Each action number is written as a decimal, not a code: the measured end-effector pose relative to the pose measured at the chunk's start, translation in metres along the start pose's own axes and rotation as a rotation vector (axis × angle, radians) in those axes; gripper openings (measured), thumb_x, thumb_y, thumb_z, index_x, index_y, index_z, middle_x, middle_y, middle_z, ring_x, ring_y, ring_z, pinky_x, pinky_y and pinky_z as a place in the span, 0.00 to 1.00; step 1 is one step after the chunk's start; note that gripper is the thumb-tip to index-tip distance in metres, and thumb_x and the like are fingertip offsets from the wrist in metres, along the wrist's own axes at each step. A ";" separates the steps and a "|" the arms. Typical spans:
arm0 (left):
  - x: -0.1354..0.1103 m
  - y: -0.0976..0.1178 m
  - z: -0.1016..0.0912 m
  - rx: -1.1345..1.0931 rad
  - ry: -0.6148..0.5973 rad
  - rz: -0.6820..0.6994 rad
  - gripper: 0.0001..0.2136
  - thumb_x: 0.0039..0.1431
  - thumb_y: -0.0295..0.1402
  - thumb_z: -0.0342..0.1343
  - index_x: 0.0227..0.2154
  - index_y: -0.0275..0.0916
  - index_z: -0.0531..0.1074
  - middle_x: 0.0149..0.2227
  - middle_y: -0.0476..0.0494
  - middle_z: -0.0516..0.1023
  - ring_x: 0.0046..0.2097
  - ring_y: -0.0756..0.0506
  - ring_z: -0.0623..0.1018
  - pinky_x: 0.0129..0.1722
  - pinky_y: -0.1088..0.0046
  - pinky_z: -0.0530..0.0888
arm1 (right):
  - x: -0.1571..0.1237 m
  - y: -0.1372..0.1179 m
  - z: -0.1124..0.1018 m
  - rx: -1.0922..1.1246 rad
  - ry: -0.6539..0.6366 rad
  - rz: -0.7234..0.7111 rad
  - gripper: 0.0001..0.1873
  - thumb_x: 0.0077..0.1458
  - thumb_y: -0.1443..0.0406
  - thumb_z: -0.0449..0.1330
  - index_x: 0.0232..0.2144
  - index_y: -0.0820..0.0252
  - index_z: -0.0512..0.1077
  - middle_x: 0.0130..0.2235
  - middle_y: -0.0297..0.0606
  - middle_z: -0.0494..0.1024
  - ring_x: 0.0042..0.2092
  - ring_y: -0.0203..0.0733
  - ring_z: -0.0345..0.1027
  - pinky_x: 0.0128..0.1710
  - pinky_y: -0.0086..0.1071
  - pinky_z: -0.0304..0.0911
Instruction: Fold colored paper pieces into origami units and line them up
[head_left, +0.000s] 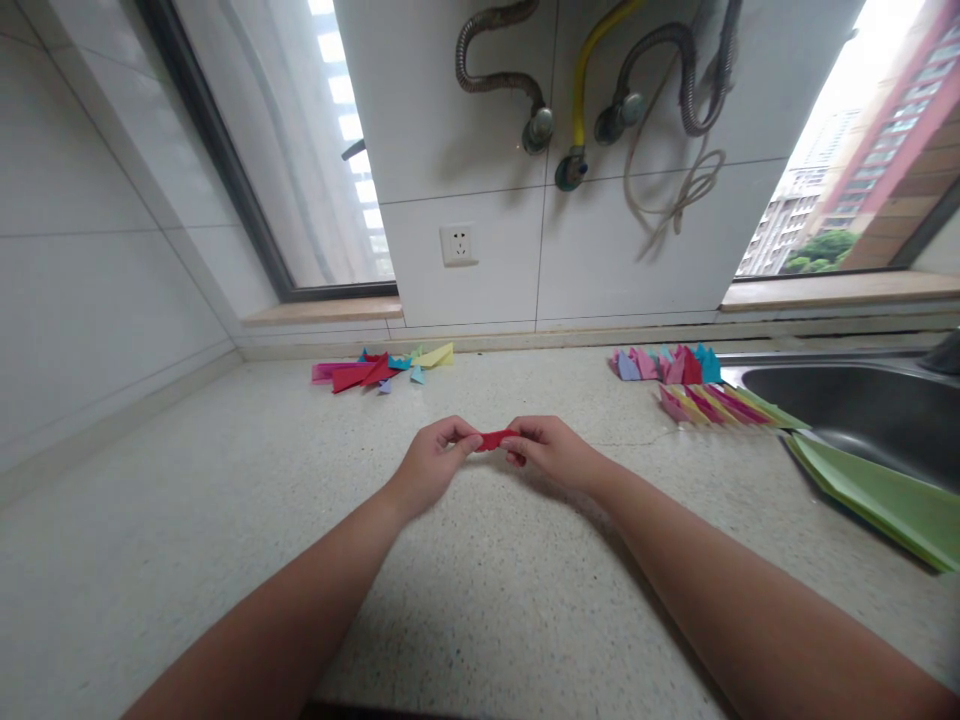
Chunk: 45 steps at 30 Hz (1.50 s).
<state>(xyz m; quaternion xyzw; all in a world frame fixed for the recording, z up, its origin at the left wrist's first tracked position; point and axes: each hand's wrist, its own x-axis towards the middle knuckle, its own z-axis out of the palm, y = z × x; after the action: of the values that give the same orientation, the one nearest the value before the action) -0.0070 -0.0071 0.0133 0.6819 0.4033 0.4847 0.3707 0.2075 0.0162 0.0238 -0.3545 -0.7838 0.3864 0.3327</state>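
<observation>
A small red folded paper strip (493,439) is held just above the speckled countertop (480,600), in the middle of the view. My left hand (433,462) pinches its left end with curled fingers. My right hand (547,450) pinches its right end the same way. Both forearms reach in from the bottom edge. Most of the strip is hidden between my fingertips.
A loose heap of coloured folded papers (382,368) lies at the back left by the wall. A row of folded paper pieces (664,364) and fanned coloured strips (712,403) sit back right. Green sheets (877,495) overlap the steel sink (862,410). A wall socket (459,244) and hoses hang above.
</observation>
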 end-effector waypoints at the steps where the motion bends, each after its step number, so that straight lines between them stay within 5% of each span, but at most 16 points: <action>1: 0.000 -0.001 0.000 -0.018 -0.002 -0.001 0.09 0.58 0.38 0.59 0.30 0.37 0.74 0.30 0.46 0.77 0.35 0.47 0.74 0.38 0.70 0.68 | 0.000 0.000 0.000 0.038 -0.012 0.010 0.15 0.60 0.59 0.56 0.27 0.63 0.73 0.25 0.35 0.75 0.28 0.35 0.66 0.31 0.29 0.60; 15: 0.001 -0.001 0.002 -0.051 -0.140 -0.116 0.10 0.59 0.38 0.58 0.36 0.36 0.75 0.33 0.43 0.79 0.34 0.48 0.75 0.34 0.72 0.68 | -0.003 -0.004 -0.001 0.217 -0.161 0.126 0.17 0.59 0.55 0.56 0.29 0.64 0.72 0.22 0.35 0.75 0.25 0.34 0.67 0.28 0.29 0.61; 25: -0.003 -0.003 0.010 -0.168 -0.191 -0.125 0.08 0.58 0.36 0.59 0.33 0.36 0.72 0.33 0.43 0.79 0.35 0.48 0.77 0.37 0.72 0.70 | -0.001 -0.001 0.006 0.408 -0.138 0.110 0.15 0.54 0.55 0.63 0.31 0.62 0.68 0.24 0.33 0.75 0.24 0.33 0.68 0.26 0.29 0.65; 38: -0.003 -0.002 0.006 -0.214 -0.244 -0.180 0.09 0.58 0.38 0.59 0.31 0.36 0.70 0.29 0.44 0.78 0.33 0.48 0.77 0.35 0.70 0.71 | -0.002 -0.002 0.008 0.390 -0.179 0.095 0.14 0.58 0.56 0.60 0.29 0.60 0.64 0.23 0.31 0.73 0.23 0.33 0.67 0.24 0.28 0.64; 45: 0.003 -0.011 0.004 -0.259 -0.158 -0.247 0.13 0.59 0.39 0.58 0.41 0.35 0.73 0.27 0.45 0.78 0.29 0.49 0.76 0.32 0.72 0.70 | 0.001 0.013 0.007 0.193 -0.040 -0.037 0.17 0.54 0.59 0.64 0.44 0.59 0.68 0.30 0.32 0.75 0.30 0.34 0.68 0.30 0.29 0.65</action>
<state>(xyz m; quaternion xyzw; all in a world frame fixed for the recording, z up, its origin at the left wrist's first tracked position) -0.0047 -0.0004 0.0030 0.6099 0.3879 0.4281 0.5425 0.2047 0.0206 0.0094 -0.2983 -0.7560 0.4608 0.3567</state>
